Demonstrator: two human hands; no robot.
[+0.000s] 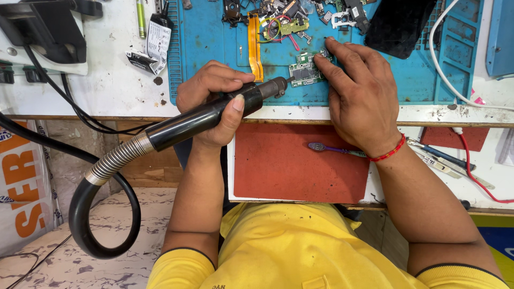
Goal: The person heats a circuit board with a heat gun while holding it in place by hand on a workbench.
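Two hands meet over one small green circuit board (305, 68) on the blue work mat (209, 37). My left hand (214, 101) is wrapped tight around the black hot-air handpiece (214, 113), thumb laid along its barrel. That tool's long axis runs from the ribbed hose (115, 160) low on the outer side of my left wrist, up and across toward my right hand, and its nozzle tip (286, 81) sits just beside the board's near-left corner. My right hand (361, 99) lies flat and spread, fingertips (321, 60) pressing on the board's far edge and right side, grasping nothing. So the board lies between both hands, touched by the right and just ahead of the left's nozzle. A purple toothbrush (334, 150) rests on the red pad (297, 160) under my right wrist.
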